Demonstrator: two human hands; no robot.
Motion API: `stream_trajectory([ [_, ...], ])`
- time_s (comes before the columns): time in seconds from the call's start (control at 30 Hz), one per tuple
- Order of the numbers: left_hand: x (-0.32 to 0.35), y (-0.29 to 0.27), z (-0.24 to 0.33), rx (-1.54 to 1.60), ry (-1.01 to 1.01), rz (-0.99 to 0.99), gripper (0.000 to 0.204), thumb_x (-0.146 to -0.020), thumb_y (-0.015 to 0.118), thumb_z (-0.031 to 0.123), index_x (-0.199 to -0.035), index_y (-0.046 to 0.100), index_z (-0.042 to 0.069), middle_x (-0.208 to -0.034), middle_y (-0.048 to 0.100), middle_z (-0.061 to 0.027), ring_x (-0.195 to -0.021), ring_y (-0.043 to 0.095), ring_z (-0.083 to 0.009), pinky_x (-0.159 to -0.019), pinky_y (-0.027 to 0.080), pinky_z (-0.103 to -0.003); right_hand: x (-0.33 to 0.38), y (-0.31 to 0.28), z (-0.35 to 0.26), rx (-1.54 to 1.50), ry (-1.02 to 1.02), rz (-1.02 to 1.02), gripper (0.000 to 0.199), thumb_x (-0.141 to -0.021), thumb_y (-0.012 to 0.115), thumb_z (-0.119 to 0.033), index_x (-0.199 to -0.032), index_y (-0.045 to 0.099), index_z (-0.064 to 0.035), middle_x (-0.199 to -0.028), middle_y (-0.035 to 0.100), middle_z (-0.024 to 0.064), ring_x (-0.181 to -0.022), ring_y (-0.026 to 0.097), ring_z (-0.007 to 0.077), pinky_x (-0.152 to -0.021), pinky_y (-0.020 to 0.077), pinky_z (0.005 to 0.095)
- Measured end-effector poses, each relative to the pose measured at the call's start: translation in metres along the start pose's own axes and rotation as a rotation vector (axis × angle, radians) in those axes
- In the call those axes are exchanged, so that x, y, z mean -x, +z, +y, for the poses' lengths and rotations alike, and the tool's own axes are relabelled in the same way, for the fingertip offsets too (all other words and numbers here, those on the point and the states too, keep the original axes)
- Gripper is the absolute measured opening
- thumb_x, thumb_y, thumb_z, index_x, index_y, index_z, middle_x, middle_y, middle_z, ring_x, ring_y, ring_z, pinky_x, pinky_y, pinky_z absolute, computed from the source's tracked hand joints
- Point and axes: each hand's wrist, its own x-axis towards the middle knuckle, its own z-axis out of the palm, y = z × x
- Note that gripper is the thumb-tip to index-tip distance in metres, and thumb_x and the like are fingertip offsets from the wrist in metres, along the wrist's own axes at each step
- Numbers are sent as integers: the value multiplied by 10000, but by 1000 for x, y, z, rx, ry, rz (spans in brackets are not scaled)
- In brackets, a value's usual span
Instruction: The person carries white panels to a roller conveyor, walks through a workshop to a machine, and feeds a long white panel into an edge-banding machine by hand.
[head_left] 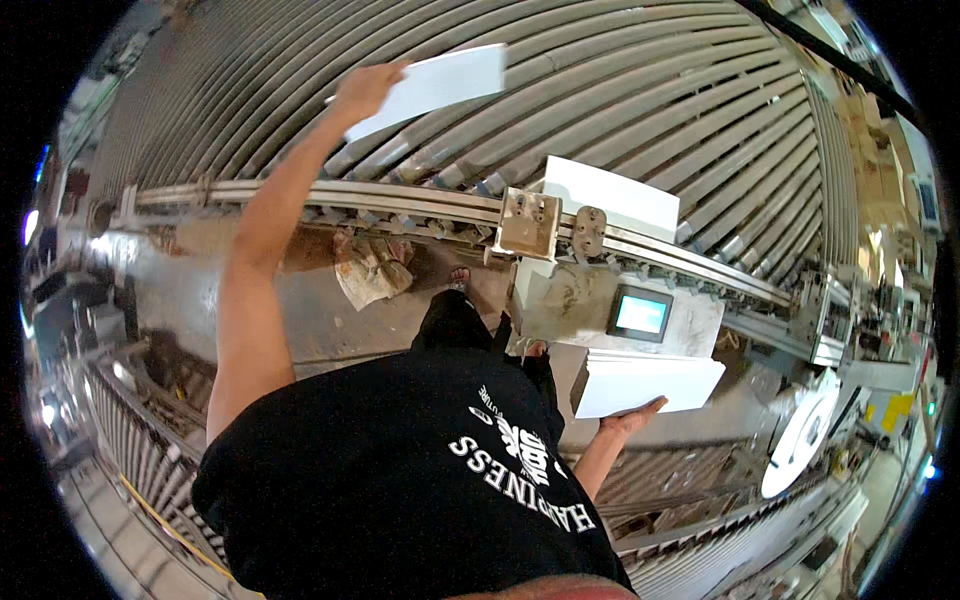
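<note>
The left hand (366, 92) grips a white panel (445, 84) by its left end, long axis slanting rightward over rollers (640, 60); the right hand (630, 419) holds a white stack (650, 387), seemingly from beneath.

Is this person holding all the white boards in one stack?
No, the left grip holds a white board over the rollers, while the right grip holds a separate stack.

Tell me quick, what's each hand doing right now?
Left hand: closed on a white panel.
Right hand: holding a stack of white panels.
</note>
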Motion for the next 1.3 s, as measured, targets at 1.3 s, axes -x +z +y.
stream_trajectory([
  [1.3, 647, -45, 231, 469, 784, -522, 585, -883, 793, 373, -1285, 528, 41, -1161, 713, -214, -1022, 712, -434, -856, 561, -528, 372, -208, 278, -519, -81, -256, 1006, -863, 584, -819, -1560, 403, -115, -1477, 558, 126, -1304, 576, 343, -1080, 487, 530],
])
